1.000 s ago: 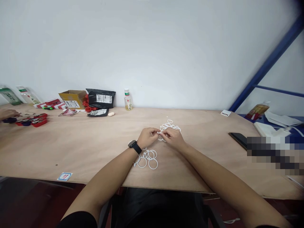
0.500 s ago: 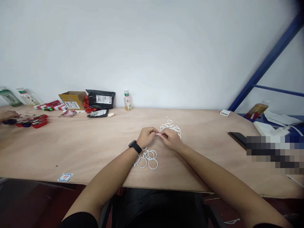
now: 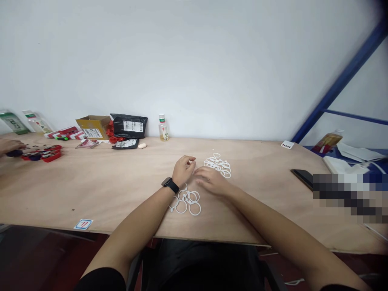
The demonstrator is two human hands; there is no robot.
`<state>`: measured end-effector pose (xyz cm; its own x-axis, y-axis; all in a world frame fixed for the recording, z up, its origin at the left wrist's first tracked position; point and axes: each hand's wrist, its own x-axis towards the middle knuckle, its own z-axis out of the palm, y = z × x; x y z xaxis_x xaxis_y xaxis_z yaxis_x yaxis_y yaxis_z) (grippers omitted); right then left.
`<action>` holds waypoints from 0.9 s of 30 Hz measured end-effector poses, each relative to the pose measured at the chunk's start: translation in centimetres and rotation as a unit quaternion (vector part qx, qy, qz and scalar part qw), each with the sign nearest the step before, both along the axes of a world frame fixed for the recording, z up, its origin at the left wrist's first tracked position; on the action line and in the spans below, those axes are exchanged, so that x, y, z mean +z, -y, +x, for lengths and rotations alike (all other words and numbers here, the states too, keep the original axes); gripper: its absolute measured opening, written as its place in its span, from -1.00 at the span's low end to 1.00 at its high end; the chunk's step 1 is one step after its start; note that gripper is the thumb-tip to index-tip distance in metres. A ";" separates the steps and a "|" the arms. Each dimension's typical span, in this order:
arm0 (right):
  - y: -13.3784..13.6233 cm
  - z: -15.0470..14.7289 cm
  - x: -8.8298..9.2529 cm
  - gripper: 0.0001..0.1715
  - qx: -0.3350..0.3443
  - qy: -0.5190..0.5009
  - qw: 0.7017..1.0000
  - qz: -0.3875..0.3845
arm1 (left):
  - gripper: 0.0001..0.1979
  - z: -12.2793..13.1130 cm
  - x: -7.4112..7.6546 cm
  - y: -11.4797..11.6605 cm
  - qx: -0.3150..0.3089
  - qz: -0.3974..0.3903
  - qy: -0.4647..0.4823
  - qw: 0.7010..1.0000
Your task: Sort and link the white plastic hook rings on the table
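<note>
My left hand (image 3: 183, 171), with a black watch (image 3: 170, 184) on its wrist, hovers over the middle of the table with bent fingers slightly apart. No object shows in it. Facing it closely, my right hand (image 3: 214, 182) is a little blurred; its fingers reach out toward the left one and nothing is visible in them. Just beyond the right hand lies a heap of white plastic rings (image 3: 217, 165) with small tabs. Several more white rings (image 3: 195, 215) lie nearer me, below my left hand, which partly hides them with its wrist.
At the back stand a drink bottle (image 3: 163, 131), a black parcel bag (image 3: 123, 127) and an open cardboard box (image 3: 93, 132). Far left, another person's hand (image 3: 11, 146) is beside red pieces (image 3: 51, 155). A dark phone-like slab (image 3: 301, 178) lies right. A number card (image 3: 83, 224) marks the front edge.
My hands, pinched together on a small white piece before, have come apart and loosened. The piece no longer shows between them. My right hand has shifted slightly left and nearer me.
</note>
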<state>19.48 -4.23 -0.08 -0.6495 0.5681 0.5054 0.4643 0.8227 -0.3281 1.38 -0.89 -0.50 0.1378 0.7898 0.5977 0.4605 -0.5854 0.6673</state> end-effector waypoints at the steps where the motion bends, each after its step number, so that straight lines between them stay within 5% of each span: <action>1: 0.4 -0.8 0.0 -0.61 0.048 0.019 0.999 -0.009 | -0.84 0.0 0.1 0.1 0.001 -0.001 -0.003 1.000; 6: 1.2 -2.6 -0.6 -0.40 0.123 0.094 0.988 -0.025 | -0.84 -0.1 0.0 0.1 -0.001 -0.012 -0.018 1.000; 12: -0.2 -0.9 -1.3 -0.72 0.077 0.081 0.994 -0.018 | -0.84 0.0 -0.7 -0.3 -0.004 -0.029 -0.050 0.998; 17: -0.5 -0.2 -0.8 -0.71 0.001 0.040 0.999 -0.012 | -0.82 0.1 -0.7 -0.1 -0.018 -0.037 -0.061 0.997; 27: 0.0 -0.2 -1.4 -0.86 0.017 0.053 0.996 -0.069 | -0.78 0.0 -0.3 0.0 -0.019 -0.029 -0.067 0.997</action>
